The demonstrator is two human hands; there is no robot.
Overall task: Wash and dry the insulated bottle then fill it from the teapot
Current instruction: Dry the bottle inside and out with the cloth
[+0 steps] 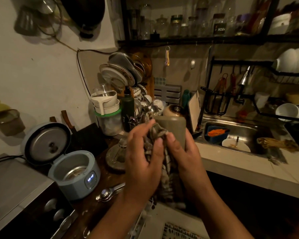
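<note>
An olive-grey insulated bottle (175, 128) is held in front of me at chest height, above the gap between the wooden counter and the sink counter. My right hand (183, 152) grips its lower body from the right. My left hand (143, 152) holds a checked cloth (164, 166) bunched against the bottle's left side; the cloth's tail hangs down between my wrists. The bottle's lower half is hidden by the cloth and fingers. Behind the bottle sits a round cream teapot (173, 110) with a dark lid.
A light-blue rice cooker (74, 171) stands open on the wooden counter at left, a metal squeezer (109, 192) beside it. A crowded dish rack (123, 78) is behind. The steel sink (240, 135) at right holds a blue tub and a plate. A tap (244, 80) hangs above.
</note>
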